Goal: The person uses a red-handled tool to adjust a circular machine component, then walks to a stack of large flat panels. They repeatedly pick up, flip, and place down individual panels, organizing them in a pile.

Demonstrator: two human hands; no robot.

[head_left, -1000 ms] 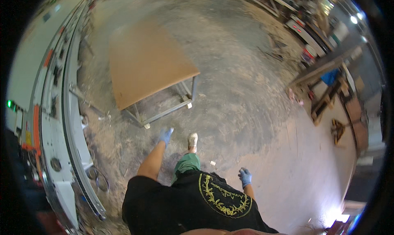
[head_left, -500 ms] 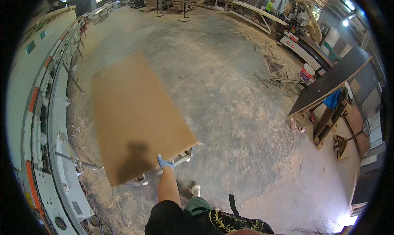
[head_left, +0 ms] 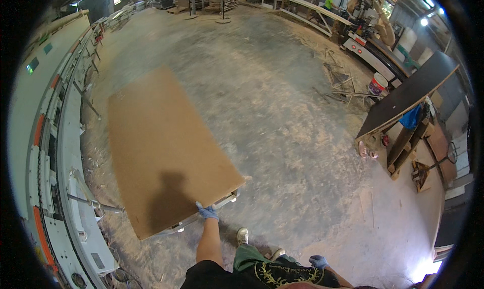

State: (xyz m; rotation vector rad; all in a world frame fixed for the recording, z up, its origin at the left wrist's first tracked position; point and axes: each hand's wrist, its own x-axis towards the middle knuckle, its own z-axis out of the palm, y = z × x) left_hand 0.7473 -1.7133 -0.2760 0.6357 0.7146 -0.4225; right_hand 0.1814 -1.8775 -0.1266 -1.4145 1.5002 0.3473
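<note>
A large brown board (head_left: 166, 142) lies flat on a low wheeled cart (head_left: 229, 196), whose pale frame shows under the near edge. In a blue glove, my left hand (head_left: 207, 212) grips that near edge, with fingers on top of the board. My right hand (head_left: 318, 261), gloved too, hangs low beside my body, apart from the board. Its fingers look loosely bent with nothing in them, though it is small in view.
A long machine (head_left: 70, 188) with a chain and orange strips runs along the left. At right, a dark panel (head_left: 408, 100) leans over wooden pieces near a white bucket (head_left: 377, 83). A person in a green top (head_left: 329, 2) stands far off by another machine. Sawdust covers the concrete floor (head_left: 282, 122).
The board's near edge and my left hand have come slightly lower in view, still together. My right hand and a second shoe have come into view.
</note>
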